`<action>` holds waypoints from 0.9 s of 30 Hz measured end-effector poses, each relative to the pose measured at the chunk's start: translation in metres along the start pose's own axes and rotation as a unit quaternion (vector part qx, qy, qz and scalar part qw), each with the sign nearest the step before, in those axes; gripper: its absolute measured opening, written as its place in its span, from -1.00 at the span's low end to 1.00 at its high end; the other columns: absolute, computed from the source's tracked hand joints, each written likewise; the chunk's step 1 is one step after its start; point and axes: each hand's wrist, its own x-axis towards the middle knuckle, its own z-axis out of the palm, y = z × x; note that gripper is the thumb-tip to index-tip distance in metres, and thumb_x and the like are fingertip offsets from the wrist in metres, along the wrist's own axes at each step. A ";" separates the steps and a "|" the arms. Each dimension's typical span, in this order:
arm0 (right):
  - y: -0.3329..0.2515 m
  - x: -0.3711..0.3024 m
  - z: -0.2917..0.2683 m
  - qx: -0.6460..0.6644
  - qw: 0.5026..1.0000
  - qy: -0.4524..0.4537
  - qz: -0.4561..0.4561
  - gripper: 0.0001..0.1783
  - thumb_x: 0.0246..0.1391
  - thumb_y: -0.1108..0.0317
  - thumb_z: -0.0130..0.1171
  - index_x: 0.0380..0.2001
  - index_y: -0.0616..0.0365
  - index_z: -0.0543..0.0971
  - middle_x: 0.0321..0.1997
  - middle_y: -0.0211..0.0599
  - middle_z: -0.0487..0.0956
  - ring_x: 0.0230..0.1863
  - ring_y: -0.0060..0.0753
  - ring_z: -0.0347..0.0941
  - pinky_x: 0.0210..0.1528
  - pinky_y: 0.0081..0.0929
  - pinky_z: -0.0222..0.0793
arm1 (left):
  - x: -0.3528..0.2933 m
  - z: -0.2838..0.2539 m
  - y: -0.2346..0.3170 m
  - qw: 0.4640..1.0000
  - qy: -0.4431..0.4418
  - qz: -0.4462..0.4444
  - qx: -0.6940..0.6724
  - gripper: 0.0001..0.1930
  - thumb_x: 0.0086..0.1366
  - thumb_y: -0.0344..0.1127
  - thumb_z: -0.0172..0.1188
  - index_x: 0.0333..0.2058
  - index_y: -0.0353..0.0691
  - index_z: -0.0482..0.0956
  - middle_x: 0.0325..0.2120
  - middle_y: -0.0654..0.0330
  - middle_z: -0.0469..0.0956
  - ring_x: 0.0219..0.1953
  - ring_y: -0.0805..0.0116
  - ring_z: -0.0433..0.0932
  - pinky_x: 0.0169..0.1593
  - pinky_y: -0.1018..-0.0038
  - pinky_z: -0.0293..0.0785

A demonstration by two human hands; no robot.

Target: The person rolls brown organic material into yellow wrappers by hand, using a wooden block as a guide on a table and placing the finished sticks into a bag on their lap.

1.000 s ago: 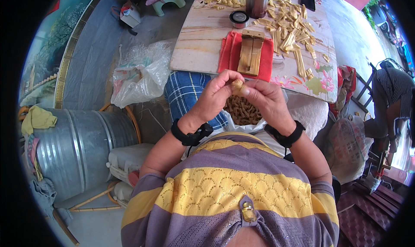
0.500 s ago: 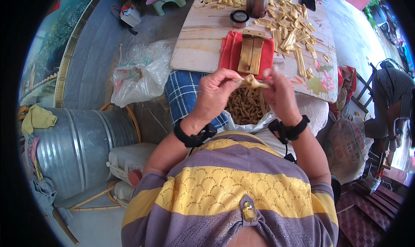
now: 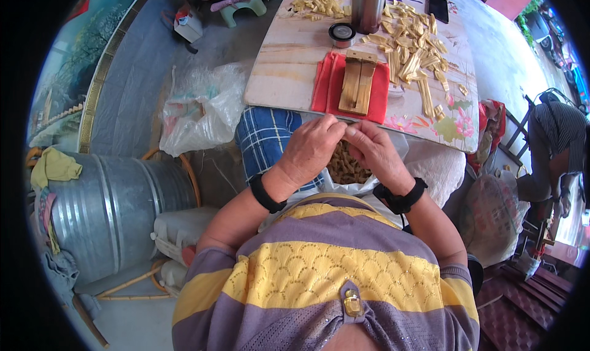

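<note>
My left hand (image 3: 313,143) and my right hand (image 3: 376,151) meet just in front of the table's near edge, thumbs and fingers pinched together. The pale yellow strip seen between them a moment earlier is now hidden by the fingers. Below them, a white plastic bag (image 3: 396,147) on my lap holds many small yellowish-brown pieces (image 3: 349,167). Beyond my hands, a grooved wooden block (image 3: 356,87) with a raised crosspiece at its far end lies on a folded red cloth (image 3: 326,84).
The patterned table (image 3: 283,62) bears loose pale strips (image 3: 412,62), a steel flask (image 3: 367,7), its lid (image 3: 342,35) and a phone (image 3: 437,6). A metal drum (image 3: 117,203) and a clear plastic bag (image 3: 203,114) are at left. Another person (image 3: 556,136) bends at right.
My hands have come together and slightly nearer to me, from holding a folded pale strip between them. The strip is now covered by my fingers.
</note>
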 end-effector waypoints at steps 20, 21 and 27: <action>-0.009 0.044 -0.045 -0.227 0.951 0.155 -0.143 -0.70 0.09 0.25 0.20 -0.52 0.31 0.53 -0.67 -0.53 0.34 -0.57 -0.73 0.16 -0.55 -0.61 0.11 | 0.043 0.016 -0.045 0.840 -0.091 -0.224 -0.486 -0.79 0.39 -0.20 -0.01 -0.16 -0.21 0.38 -0.52 0.41 0.35 -0.61 0.71 0.27 -0.51 0.70 0.32; -0.011 0.045 -0.044 -0.230 0.949 0.164 -0.140 -0.69 0.09 0.24 0.20 -0.53 0.31 0.53 -0.68 -0.53 0.34 -0.57 -0.73 0.16 -0.56 -0.60 0.10 | 0.046 0.017 -0.046 0.858 -0.077 -0.227 -0.455 -0.79 0.39 -0.19 0.00 -0.16 -0.20 0.38 -0.52 0.40 0.35 -0.62 0.70 0.27 -0.52 0.69 0.31; -0.014 0.062 -0.050 -0.188 0.953 0.185 -0.151 -0.69 0.07 0.26 0.20 -0.53 0.35 0.51 -0.68 -0.49 0.35 -0.58 -0.71 0.16 -0.56 -0.59 0.13 | 0.063 0.030 -0.061 0.920 -0.029 -0.204 -0.332 -0.82 0.32 -0.24 0.04 -0.22 -0.22 0.43 -0.54 0.35 0.39 -0.60 0.62 0.33 -0.53 0.63 0.31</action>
